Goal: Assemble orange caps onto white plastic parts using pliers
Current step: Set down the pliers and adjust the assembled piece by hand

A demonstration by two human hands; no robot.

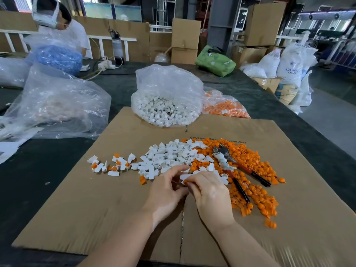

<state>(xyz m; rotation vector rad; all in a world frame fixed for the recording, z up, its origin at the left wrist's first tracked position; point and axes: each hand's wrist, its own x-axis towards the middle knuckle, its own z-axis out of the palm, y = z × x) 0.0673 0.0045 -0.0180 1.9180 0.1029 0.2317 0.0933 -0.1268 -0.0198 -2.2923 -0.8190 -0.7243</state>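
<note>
On the cardboard sheet (96, 199) lies a pile of white plastic parts (173, 153) with a spread of orange caps (256, 191) to its right. The pliers (227, 160), red and black handled, lie untouched on the orange caps. My left hand (165, 191) and my right hand (210, 193) meet at the near edge of the white pile. Between their fingertips they pinch one white part (185, 176) with an orange cap (185, 181) at it. A small group of white parts with orange caps fitted (113, 164) lies to the left.
An open clear bag of white parts (165, 101) stands at the cardboard's far edge, with a bag of orange caps (225, 106) to its right. Crumpled plastic bags (57, 105) lie at the left. A person (57, 22) sits at the far left. Boxes and sacks stand beyond the table.
</note>
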